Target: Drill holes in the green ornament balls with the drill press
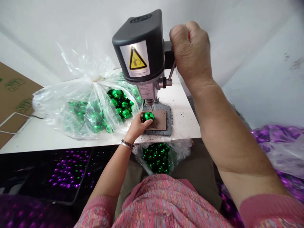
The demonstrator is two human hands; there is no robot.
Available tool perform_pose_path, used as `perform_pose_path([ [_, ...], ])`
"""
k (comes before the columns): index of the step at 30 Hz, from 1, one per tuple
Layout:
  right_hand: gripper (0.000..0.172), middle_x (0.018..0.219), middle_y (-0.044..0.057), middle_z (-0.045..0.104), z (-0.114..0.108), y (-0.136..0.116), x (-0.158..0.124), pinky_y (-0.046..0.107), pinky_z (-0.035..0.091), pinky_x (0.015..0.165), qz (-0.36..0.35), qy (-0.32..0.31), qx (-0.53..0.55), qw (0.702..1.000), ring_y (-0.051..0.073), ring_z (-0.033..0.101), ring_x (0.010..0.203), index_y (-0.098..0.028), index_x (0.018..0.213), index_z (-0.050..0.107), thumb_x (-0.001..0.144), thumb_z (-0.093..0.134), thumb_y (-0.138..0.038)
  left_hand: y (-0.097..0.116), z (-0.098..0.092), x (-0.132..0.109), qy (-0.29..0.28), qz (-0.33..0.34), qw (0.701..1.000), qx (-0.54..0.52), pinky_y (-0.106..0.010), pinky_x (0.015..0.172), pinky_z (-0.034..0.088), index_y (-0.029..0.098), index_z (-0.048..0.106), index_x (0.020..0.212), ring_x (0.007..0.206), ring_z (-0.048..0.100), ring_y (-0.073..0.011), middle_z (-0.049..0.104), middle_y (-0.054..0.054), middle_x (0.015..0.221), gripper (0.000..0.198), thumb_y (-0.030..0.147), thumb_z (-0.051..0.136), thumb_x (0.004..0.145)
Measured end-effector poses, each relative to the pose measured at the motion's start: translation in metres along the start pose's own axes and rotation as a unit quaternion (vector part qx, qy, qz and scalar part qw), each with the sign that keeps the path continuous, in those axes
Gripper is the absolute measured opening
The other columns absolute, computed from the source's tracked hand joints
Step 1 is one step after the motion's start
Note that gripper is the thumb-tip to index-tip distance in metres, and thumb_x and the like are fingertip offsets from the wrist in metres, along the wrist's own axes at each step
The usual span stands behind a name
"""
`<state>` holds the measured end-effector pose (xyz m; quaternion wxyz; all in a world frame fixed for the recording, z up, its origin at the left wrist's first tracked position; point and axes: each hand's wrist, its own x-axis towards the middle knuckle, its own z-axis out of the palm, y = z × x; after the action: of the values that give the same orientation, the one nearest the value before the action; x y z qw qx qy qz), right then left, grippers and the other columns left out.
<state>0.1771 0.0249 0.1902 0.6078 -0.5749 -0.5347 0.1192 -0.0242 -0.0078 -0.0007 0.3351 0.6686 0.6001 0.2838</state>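
Observation:
A small grey bench drill (140, 47) stands on a white table (182, 120). My left hand (137, 125) pinches a shiny green bauble (148, 116) and holds it on the drill's brown base plate (161, 122), right under the drill bit (151, 106). My right hand (190, 50) is raised beside the drill head, closed in a fist round the feed lever (172, 71). A bracelet sits on my left wrist.
A clear plastic bag of green baubles (95, 104) lies left of the drill. Another bag of green baubles (158, 156) sits in my lap below the table edge. Purple baubles fill a dark tray (68, 172) at lower left and a bag (280, 142) at right. A cardboard box (14, 98) stands far left.

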Motion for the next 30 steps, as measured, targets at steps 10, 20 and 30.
perform_pose_path([
  [10, 0.042, 0.062, -0.008, 0.033, -0.001, -0.001, -0.002, 0.021, 0.030, 0.068, -0.001, -0.008, -0.003, 1.000, 0.005, 0.028, 0.066, -0.020, 0.061, 0.028, 0.097, 0.049, -0.028, 0.025, 0.003, 0.015, -0.036, 0.043, 0.993, 0.106, -0.031, 0.082, 0.051, 0.017, 0.065, 0.126, 0.084, 0.065, -0.0191, 0.072, -0.005, 0.098, 0.057, 0.029, 0.078, 0.072],
  [20, 0.037, 0.063, -0.006, 0.027, -0.011, 0.005, -0.013, 0.023, 0.030, 0.066, -0.065, -0.029, 0.037, 0.997, 0.005, 0.027, 0.065, -0.020, 0.063, 0.028, 0.092, 0.051, -0.023, 0.022, 0.011, 0.018, -0.049, 0.020, 0.998, 0.046, -0.030, 0.082, 0.052, 0.012, 0.058, 0.139, 0.086, 0.067, -0.0205, 0.073, -0.006, 0.095, 0.075, 0.028, 0.081, 0.069],
  [30, 0.012, 0.063, -0.004, 0.044, -0.033, 0.040, -0.084, 0.026, 0.039, 0.060, -0.252, -0.055, -0.075, 0.963, 0.008, 0.038, 0.056, -0.023, 0.077, 0.045, 0.084, 0.050, -0.031, 0.017, 0.013, 0.019, -0.052, 0.027, 0.998, 0.010, -0.029, 0.076, 0.052, 0.016, 0.061, 0.137, 0.079, 0.065, -0.0188, 0.071, -0.002, 0.086, 0.074, 0.027, 0.081, 0.067],
])
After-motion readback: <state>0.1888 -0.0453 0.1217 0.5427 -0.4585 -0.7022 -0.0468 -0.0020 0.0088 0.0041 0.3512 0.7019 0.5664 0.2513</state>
